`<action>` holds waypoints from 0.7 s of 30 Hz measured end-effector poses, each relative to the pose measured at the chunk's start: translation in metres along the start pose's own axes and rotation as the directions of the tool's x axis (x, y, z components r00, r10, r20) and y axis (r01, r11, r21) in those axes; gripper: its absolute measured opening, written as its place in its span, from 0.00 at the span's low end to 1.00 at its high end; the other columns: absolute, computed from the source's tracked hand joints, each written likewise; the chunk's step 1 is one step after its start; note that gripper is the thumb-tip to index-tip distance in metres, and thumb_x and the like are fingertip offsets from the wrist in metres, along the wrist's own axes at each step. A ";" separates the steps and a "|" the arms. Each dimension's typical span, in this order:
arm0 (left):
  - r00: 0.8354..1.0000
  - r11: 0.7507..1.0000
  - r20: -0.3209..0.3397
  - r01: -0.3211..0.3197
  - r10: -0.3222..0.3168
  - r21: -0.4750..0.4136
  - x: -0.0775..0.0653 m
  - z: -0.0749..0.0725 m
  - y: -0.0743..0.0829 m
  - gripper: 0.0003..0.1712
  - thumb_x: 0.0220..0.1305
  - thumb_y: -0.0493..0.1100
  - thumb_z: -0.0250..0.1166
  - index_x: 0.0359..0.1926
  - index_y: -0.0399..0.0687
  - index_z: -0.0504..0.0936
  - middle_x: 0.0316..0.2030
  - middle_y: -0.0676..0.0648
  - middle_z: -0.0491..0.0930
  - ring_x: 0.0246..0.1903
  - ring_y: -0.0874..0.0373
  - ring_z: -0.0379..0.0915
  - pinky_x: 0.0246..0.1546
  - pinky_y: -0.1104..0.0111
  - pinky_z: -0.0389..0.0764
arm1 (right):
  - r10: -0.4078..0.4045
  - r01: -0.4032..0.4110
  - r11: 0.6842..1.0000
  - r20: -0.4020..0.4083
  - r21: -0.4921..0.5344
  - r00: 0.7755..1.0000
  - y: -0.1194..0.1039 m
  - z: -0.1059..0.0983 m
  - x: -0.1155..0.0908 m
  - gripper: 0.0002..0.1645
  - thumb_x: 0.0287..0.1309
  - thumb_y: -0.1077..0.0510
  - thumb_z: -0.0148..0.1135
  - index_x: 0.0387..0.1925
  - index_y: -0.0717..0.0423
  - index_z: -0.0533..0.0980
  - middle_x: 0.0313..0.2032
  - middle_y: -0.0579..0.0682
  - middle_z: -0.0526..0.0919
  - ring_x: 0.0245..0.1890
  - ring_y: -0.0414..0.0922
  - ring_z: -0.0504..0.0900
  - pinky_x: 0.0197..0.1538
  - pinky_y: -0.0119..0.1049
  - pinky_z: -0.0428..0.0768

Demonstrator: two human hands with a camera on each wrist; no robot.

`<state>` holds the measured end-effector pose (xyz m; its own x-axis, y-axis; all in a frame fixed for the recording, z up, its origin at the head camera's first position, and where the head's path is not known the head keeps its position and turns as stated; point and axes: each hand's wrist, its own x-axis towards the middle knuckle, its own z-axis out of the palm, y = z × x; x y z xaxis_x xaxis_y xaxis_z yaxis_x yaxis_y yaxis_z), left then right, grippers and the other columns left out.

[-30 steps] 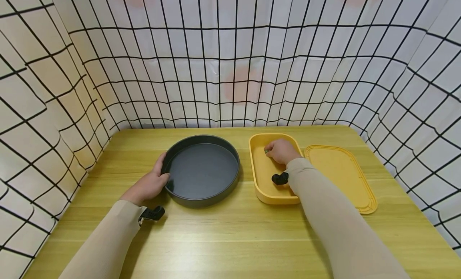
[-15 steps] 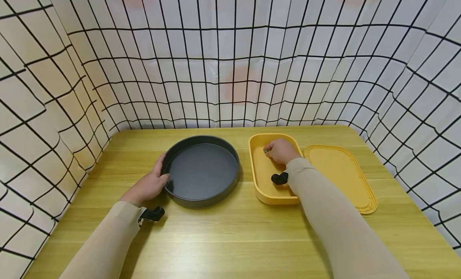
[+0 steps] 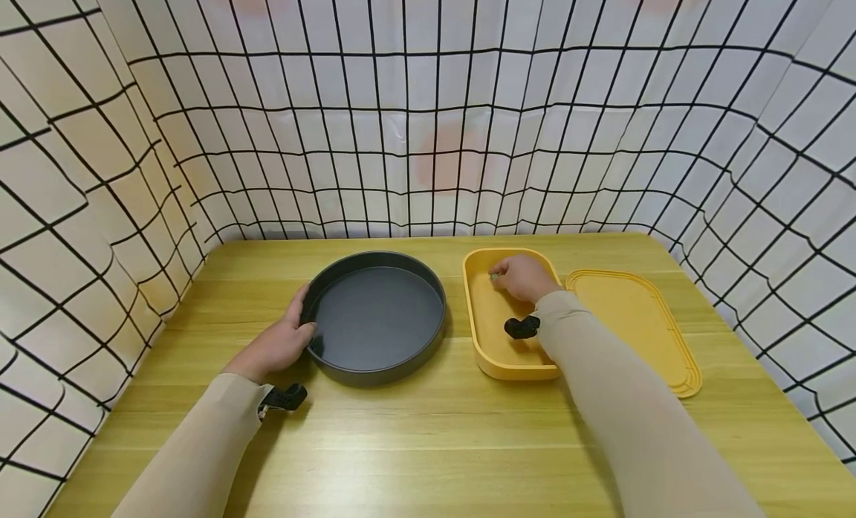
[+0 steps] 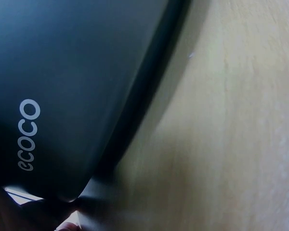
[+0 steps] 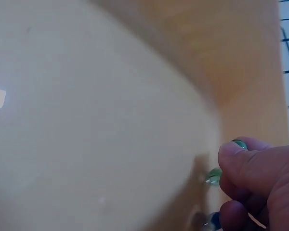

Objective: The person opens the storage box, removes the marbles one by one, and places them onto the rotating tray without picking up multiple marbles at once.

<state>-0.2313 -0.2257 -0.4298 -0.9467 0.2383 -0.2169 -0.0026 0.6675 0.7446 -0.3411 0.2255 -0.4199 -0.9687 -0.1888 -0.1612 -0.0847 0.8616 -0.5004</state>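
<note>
My left hand (image 3: pixel 277 343) grips the near-left rim of a round dark grey pan (image 3: pixel 374 317), thumb over the edge and fingers along its outer wall. In the left wrist view the pan (image 4: pixel 86 62) carries white "ecoco" lettering. Inside the yellow rectangular box (image 3: pixel 481 332), toward its far end, my right hand (image 3: pixel 521 279) pinches a green glass marble (image 5: pixel 240 144) between thumb and fingers. Just below these fingers, in the right wrist view, lie another green marble (image 5: pixel 213 176) and a blue one (image 5: pixel 214 220), partly hidden by the hand.
Right of the box lies its flat yellow lid (image 3: pixel 631 328), partly covered by the right sleeve (image 3: pixel 622 399). All stand on a wooden table (image 3: pixel 401 444). A white sheet with a black grid (image 3: pixel 428 131) encloses the back and both sides.
My right hand has shifted very slightly toward the far end of the box, with a marble between its fingers. The left hand and the pan stay where they were.
</note>
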 end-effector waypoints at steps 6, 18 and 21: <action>1.000 1.000 -0.001 0.001 -0.001 0.012 0.000 0.000 0.001 0.45 0.82 0.48 0.43 0.85 0.59 0.24 0.84 0.32 0.39 0.82 0.32 0.41 0.80 0.37 0.47 | -0.045 0.045 0.999 -0.043 -0.020 0.998 -0.003 -0.006 0.002 0.21 0.75 0.54 0.60 0.63 0.55 0.83 0.61 0.61 0.85 0.60 0.57 0.82 0.61 0.52 0.80; 1.000 1.000 -0.002 0.014 -0.014 -0.001 0.000 0.000 0.001 0.45 0.82 0.48 0.43 0.85 0.60 0.24 0.84 0.32 0.39 0.82 0.31 0.41 0.80 0.38 0.47 | -0.114 0.115 0.993 -0.069 0.000 0.991 -0.049 -0.026 -0.008 0.21 0.77 0.53 0.60 0.65 0.54 0.82 0.59 0.61 0.85 0.27 0.47 0.80 0.37 0.41 0.78; 1.000 1.000 -0.003 0.015 -0.015 0.009 0.000 0.000 0.001 0.45 0.82 0.48 0.43 0.85 0.59 0.24 0.84 0.31 0.40 0.81 0.31 0.43 0.80 0.38 0.48 | -0.118 0.120 0.992 -0.052 0.031 0.992 -0.064 -0.027 -0.011 0.21 0.77 0.53 0.60 0.65 0.54 0.82 0.61 0.61 0.84 0.33 0.49 0.83 0.37 0.41 0.78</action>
<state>-0.2316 -0.2253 -0.4287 -0.9475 0.2263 -0.2258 -0.0136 0.6770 0.7359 -0.3312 0.1846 -0.3631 -0.9627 -0.2646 -0.0561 -0.1932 0.8178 -0.5421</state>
